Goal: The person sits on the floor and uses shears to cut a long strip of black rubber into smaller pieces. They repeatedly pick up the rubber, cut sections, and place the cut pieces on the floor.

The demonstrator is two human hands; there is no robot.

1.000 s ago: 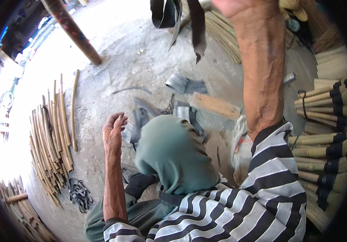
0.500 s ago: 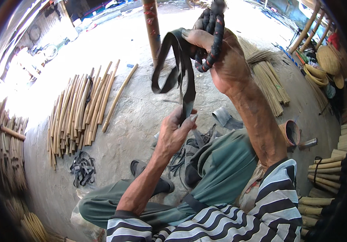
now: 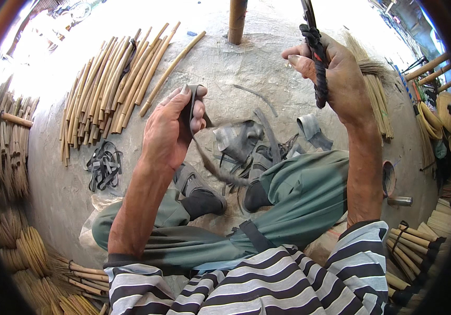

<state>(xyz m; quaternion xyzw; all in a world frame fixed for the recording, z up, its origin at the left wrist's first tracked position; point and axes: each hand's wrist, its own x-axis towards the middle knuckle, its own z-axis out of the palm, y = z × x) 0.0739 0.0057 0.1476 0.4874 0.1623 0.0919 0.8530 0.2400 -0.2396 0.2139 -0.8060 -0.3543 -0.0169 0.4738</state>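
My left hand (image 3: 168, 123) grips a dark rubber strip (image 3: 191, 107) between thumb and fingers. The strip's loose end hangs past the palm and curves over my feet. Raised at the right, my right hand (image 3: 343, 73) is closed round a pair of scissors (image 3: 320, 68), their handles wrapped in black with bits of red. The dark blades point away from me and run out of the picture at the top. Between the hands, grey rubber pieces (image 3: 238, 142) and thin strips lie on the ground by my sandals (image 3: 191, 181).
Cut bamboo sticks (image 3: 107, 84) lie in a bundle at the left, a tangle of black strips (image 3: 104, 165) nearer me. A bamboo post (image 3: 237, 21) stands ahead. Tied broom bristles (image 3: 375, 100) lie at the right, near a short metal tube (image 3: 399, 201). More bundled sticks flank me.
My hands have come apart: the left moved left with the strip, the right moved right with the scissors. The strip no longer stretches up to the right hand. The view has tilted downward.
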